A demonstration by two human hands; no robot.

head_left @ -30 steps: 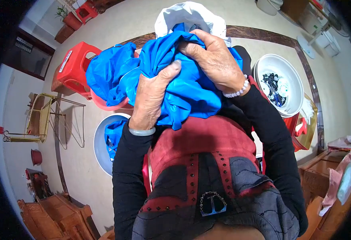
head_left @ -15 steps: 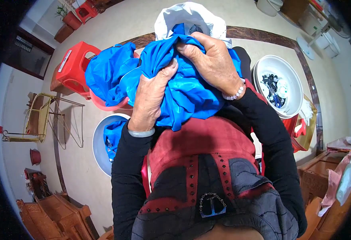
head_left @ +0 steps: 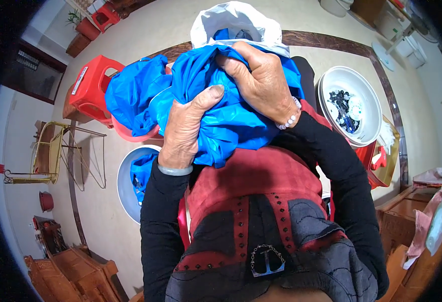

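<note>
I have both my left hand and right hand clenched on the bunched blue cloth held before my chest, mid-wringing I judge, so next calls for a firmer twist.

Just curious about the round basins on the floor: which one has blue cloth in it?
The pale blue basin on the person's left, below the red stool. Blue cloth lies inside it, while the white basin on the right holds only small dark and pale bits.
</note>
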